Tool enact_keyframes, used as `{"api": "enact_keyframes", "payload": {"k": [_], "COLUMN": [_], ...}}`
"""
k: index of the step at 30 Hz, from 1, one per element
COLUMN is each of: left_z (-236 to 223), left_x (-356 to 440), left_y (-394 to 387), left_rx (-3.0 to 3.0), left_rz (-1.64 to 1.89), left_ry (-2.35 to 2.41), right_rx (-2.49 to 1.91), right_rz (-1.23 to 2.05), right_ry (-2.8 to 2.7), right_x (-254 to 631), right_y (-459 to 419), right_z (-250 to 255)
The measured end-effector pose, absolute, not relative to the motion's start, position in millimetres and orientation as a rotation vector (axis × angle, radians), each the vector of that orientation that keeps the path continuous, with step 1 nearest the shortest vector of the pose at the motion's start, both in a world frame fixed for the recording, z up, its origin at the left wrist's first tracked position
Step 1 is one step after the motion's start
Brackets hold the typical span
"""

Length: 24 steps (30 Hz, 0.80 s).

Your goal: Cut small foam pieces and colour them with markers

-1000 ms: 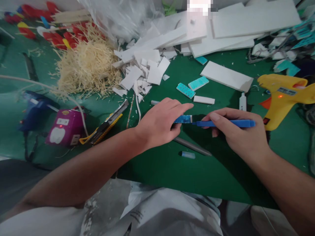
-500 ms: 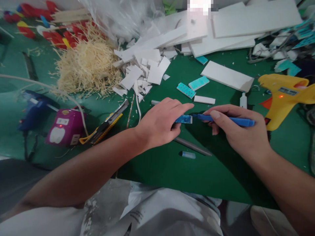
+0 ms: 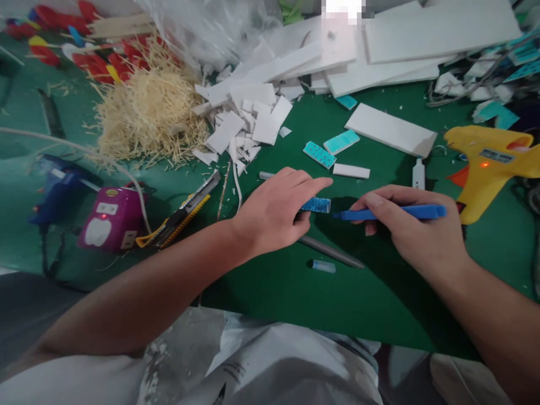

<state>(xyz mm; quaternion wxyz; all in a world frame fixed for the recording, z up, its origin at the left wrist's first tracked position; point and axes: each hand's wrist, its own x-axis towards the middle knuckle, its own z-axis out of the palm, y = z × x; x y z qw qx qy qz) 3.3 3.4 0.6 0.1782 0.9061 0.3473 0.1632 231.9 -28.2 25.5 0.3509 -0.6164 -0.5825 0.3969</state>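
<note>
My left hand (image 3: pixel 280 208) is closed on a small foam strip (image 3: pixel 317 205) whose visible end is coloured blue; the rest of it is hidden under my fingers. Between thumb and fingers, my right hand (image 3: pixel 415 219) grips a blue marker (image 3: pixel 358 215), its tip pointing left, a short gap from the strip's end. A clear marker cap (image 3: pixel 324 266) lies below, near a dark grey rod (image 3: pixel 331 251) partly covered by my left hand. Above my hands rest a dotted turquoise strip (image 3: pixel 319 154), a plain turquoise strip (image 3: pixel 341 142) and a white strip (image 3: pixel 351 171).
A yellow glue gun (image 3: pixel 489 163) stands at right beside a white tube (image 3: pixel 418 175). To the left lie a utility knife (image 3: pixel 181 214), a purple power socket (image 3: pixel 113 218) and a blue glue gun (image 3: pixel 63 185). Straw shavings (image 3: pixel 147 112) and white foam boards (image 3: pixel 439 34) fill the back.
My right hand has drawn the marker slightly right and down, away from the foam strip. More blue now covers the strip's end. My left hand stays in place.
</note>
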Motion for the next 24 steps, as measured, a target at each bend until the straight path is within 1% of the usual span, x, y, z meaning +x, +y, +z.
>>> {"api": "enact_keyframes", "payload": {"k": [24], "left_z": [1.0], "left_x": [3.7], "left_y": [3.0], "left_rx": [2.562], "left_rz": [0.451], "left_ry": [0.997], "right_rx": [-1.574], "right_rz": [0.991], "right_ry": [-1.483], "right_x": [231.2], "right_y": [-28.3], "right_z": [23.2]}}
